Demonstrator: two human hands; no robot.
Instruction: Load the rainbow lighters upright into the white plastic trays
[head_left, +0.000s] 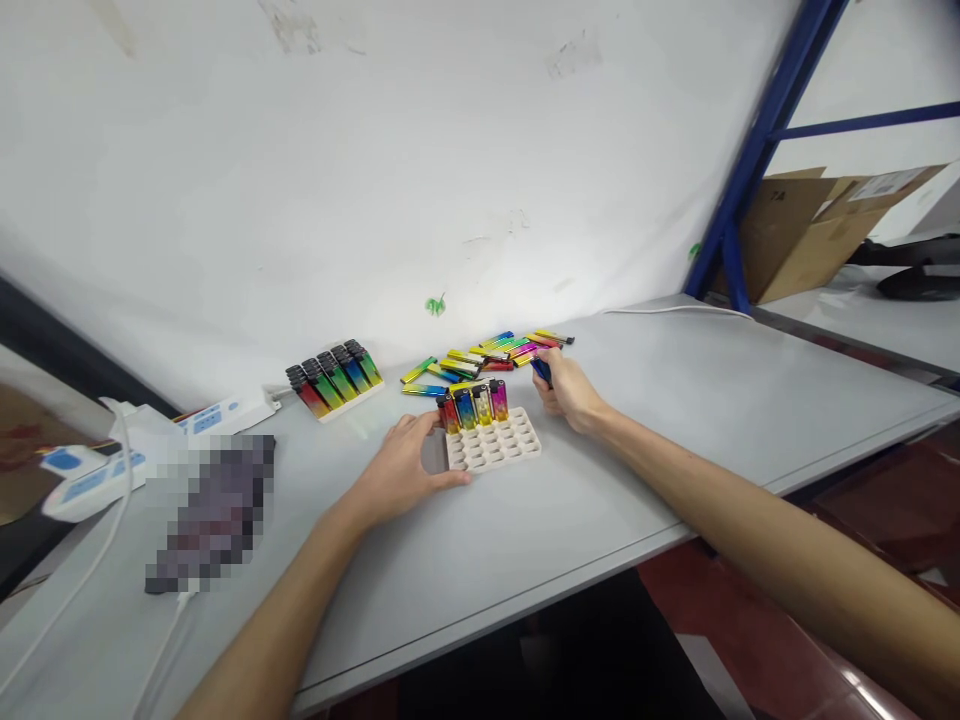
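A white tray (495,446) with rows of oval slots lies on the grey table, several colourful lighters (480,404) upright along its back row. My left hand (409,468) grips the tray's left side, thumb at the front corner and fingers near the red lighter. Right of the tray, my right hand (566,390) is closed on a blue lighter (541,373), partly hidden by the fingers. Behind the tray, a loose pile of multicoloured lighters (457,366) lies near the wall.
A second tray (352,402) full of lighters stands at the back left. Power strips (217,418) with white cables and a pixelated dark object (217,515) lie on the left. Cardboard boxes (810,235) sit beyond the blue frame (750,150) at right.
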